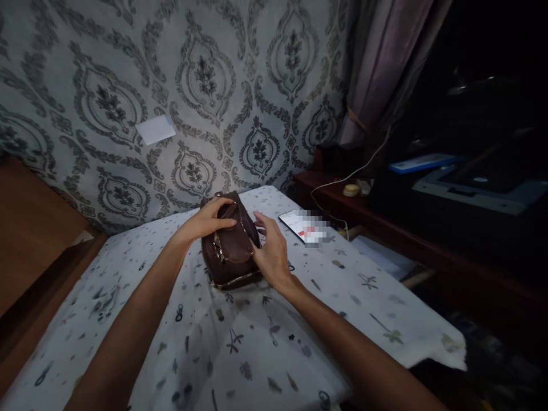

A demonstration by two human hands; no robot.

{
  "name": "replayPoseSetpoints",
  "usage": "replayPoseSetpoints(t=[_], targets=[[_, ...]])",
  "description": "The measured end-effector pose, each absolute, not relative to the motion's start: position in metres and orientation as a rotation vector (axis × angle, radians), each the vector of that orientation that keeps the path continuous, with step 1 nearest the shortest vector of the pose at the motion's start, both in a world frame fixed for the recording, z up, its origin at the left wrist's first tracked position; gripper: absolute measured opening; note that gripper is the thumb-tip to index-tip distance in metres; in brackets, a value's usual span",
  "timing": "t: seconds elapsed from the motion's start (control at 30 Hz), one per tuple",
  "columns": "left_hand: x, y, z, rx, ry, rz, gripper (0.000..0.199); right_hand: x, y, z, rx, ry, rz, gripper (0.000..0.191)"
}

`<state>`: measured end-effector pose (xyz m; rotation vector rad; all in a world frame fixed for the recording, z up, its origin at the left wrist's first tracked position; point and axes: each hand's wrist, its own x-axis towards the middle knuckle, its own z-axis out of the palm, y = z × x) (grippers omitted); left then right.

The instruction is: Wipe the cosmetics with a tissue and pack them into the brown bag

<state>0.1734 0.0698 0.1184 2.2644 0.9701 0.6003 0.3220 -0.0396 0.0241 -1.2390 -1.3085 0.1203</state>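
Note:
A dark brown leather-like handbag [229,248] with gold-coloured zips lies on a table covered by a white patterned cloth [265,331]. My left hand [209,218] is over the bag's upper left part, thumb and fingers around a brown strap or flap. At the bag's right side, my right hand [274,251] grips the edge by the zip, its thumb on the front and its fingers bent. What lies under the right fingers is partly hidden. A phone [295,224] with a lit screen rests to the right of the bag.
A patterned wall stands behind the table, with a white card [156,130] on it. To the right, a dark red ledge [319,185] bears a small yellowish object [351,190] and a white cable [368,162]. A brown wooden panel [38,228] borders the left.

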Motion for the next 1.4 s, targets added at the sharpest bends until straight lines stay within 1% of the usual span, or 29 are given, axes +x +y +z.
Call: replayPoseSetpoints(t=[0.13, 0.3, 0.47, 0.63, 0.77, 0.9, 1.03, 1.17, 1.27, 1.4], targets=[[0.172, 0.070, 0.118, 2.260, 0.967, 0.610, 0.058, 0.325, -0.033, 0.023, -1.277, -1.314, 0.169, 0.052], [0.170, 0.074, 0.114, 2.258, 1.002, 0.588, 0.062, 0.330, -0.032, 0.040, -1.469, -1.433, 0.118, 0.044], [0.169, 0.078, 0.109, 2.193, 0.903, 0.617, 0.064, 0.331, -0.041, 0.052, -1.582, -1.526, 0.079, 0.052], [0.168, 0.078, 0.109, 2.246, 0.918, 0.592, 0.064, 0.329, -0.048, 0.063, -1.709, -1.649, 0.078, 0.059], [0.169, 0.077, 0.109, 2.302, 0.937, 0.631, 0.063, 0.325, -0.045, 0.070, -1.804, -1.688, -0.049, 0.066], [0.169, 0.076, 0.113, 2.318, 0.924, 0.634, 0.065, 0.322, -0.043, 0.073, -1.823, -1.707, -0.134, 0.058], [0.173, 0.072, 0.122, 2.432, 0.921, 0.585, 0.051, 0.322, -0.046, 0.068, -1.708, -1.651, -0.134, 0.052], [0.187, 0.062, 0.129, 2.738, 1.131, 0.612, 0.035, 0.322, -0.047, 0.051, -1.548, -1.590, -0.136, 0.049], [0.197, 0.060, 0.132, 2.848, 1.250, 0.622, 0.031, 0.320, -0.045, 0.034, -1.407, -1.526, -0.113, 0.053], [0.203, 0.069, 0.133, 2.676, 1.353, 0.703, 0.024, 0.316, -0.045, 0.016, -1.203, -1.501, -0.104, 0.062]])
